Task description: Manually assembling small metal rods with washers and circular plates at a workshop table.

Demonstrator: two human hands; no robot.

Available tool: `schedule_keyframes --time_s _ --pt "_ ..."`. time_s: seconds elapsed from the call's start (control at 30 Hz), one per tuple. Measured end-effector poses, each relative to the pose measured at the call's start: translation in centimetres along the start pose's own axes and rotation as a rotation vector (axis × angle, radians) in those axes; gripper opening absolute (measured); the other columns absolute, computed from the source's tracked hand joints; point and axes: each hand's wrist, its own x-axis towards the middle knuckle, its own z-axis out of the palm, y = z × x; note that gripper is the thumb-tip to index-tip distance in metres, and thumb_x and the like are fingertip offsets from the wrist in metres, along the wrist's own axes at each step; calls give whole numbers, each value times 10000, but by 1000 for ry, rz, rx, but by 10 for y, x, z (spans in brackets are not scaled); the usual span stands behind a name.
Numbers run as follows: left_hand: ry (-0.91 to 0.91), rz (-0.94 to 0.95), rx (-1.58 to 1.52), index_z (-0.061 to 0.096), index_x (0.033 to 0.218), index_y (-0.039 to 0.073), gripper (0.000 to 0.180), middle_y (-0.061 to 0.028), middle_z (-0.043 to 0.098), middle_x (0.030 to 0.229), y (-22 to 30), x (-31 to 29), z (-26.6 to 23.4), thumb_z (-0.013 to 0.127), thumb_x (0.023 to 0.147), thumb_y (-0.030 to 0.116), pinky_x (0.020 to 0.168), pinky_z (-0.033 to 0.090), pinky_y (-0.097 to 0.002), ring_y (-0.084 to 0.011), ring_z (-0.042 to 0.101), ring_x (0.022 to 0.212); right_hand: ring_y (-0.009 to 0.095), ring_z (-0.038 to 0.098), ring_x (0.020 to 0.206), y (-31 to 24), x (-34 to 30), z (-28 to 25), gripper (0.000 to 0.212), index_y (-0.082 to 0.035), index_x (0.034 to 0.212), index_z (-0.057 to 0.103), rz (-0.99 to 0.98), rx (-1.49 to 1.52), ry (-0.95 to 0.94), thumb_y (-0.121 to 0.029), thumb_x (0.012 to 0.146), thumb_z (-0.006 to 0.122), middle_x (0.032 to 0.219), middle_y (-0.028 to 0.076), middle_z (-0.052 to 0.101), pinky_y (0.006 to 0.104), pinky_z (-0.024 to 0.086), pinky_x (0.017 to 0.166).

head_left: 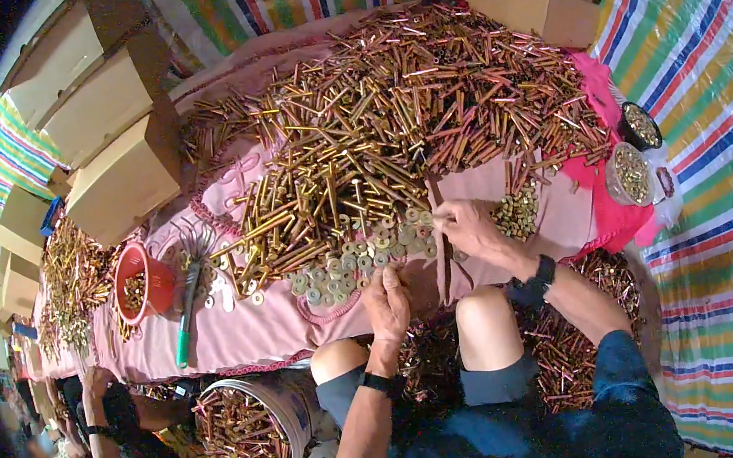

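My left hand (387, 304) is at the near edge of a spread of flat round washers (361, 259), its fingers curled together. Whatever it grips, if anything, is too small to name. To its right, my right hand (473, 227) reaches in over the cloth, thumb and fingers pinched at the right end of the washers. What lies between those fingertips is hidden. Just beyond both hands rises a big heap of long brassy bolts (372, 127). A small pile of nuts (518, 210) lies to the right of my right hand.
A red bucket (159, 286) and a green-handled metal claw rake (184, 320) are at left on the pink cloth (242, 331). Cardboard boxes (127, 180) stack behind. Bowls of nuts (630, 175) stand at right. Below sits a white bucket (293, 412) of bolts; a co-worker (137, 449) is at lower left.
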Motion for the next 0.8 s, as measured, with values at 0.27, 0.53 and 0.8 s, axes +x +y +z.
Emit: schedule_keyframes --time_s 0.27,0.53,0.8 --pt "44 73 94 659 924 14 249 -89 576 657 -22 0 2 558 1025 218 563 436 -329 -159 544 598 359 661 622 11 48 8 248 30 738 664 -111 -162 15 -198 816 723 674 214 662 456 493 591" --pt "60 216 204 662 1107 34 198 -146 667 811 -16 3 11 660 913 76 655 517 -371 -294 648 707 144 591 510 -31 -6 -37 365 31 804 702 260 73 -259 -332 841 709 575 84 609 328 484 506" --pt "-23 359 362 668 1177 74 365 -142 631 906 -10 -3 10 657 814 38 706 520 -407 -335 639 816 119 626 593 -41 -53 -11 387 15 878 728 143 257 -543 -371 854 751 685 46 668 302 500 525"
